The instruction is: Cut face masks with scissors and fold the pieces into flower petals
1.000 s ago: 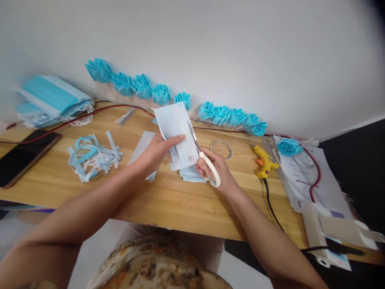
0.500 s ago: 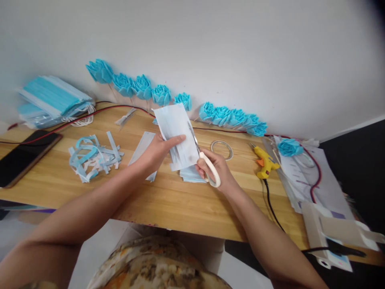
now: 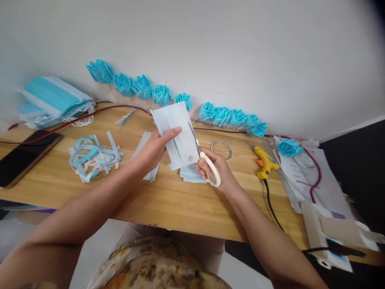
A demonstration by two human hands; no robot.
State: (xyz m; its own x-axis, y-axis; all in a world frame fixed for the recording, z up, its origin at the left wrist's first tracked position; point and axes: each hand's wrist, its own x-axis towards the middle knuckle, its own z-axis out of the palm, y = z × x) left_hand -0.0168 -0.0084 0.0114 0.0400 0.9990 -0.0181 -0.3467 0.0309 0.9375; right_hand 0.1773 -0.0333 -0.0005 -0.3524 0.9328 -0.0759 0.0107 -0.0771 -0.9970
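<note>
My left hand (image 3: 156,146) pinches a pale blue-white face mask sheet (image 3: 177,140), thumb on top and fingers behind it. The sheet is tilted above the table, its pleats running lengthwise. In my right hand (image 3: 218,168) is a pair of scissors (image 3: 212,170) with white handles; its blades lie along the sheet's right edge. Whether the blades are parted I cannot tell. Beneath the sheet rests a small stack of pale blue pieces (image 3: 192,174), partly covered. Another pale strip piece (image 3: 152,172) lies under my left hand.
Blue flowers (image 3: 142,86) line the wall. A mask stack (image 3: 55,96), phone (image 3: 27,156) and cut strips (image 3: 96,156) are on the left. A tape ring (image 3: 221,150), yellow glue gun (image 3: 264,162) and papers (image 3: 319,172) lie to the right. A red-black cable (image 3: 120,106) crosses the back.
My left hand has shifted slightly left, and the sheet's upper part has moved a little left with it. My right hand and the scissors are almost where they were.
</note>
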